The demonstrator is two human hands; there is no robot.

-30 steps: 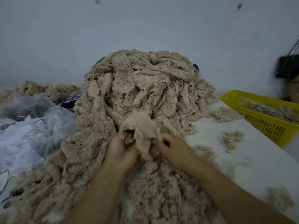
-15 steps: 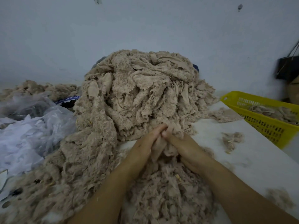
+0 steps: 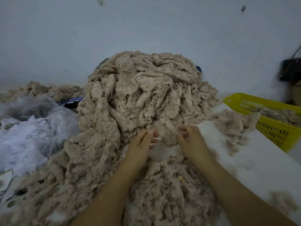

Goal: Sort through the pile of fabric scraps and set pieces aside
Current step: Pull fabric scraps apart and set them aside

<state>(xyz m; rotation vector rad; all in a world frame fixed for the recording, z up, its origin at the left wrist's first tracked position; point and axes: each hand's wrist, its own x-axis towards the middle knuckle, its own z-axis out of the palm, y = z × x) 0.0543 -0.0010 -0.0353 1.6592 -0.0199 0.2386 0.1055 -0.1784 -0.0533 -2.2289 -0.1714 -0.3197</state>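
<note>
At the pile's foot, our left hand loose and right hand curled, grip unclear, we should pinch just one scrap.

Beige, frayed fabric scraps heaped tall — spilling forward over the table.

Dim, flat, bluish light falls evenly, with no glare and only soft shadows. Motion blur smears the right hand and the yellow basket at the tabletop's right edge. Wide-angle distortion bends the margins.
</note>
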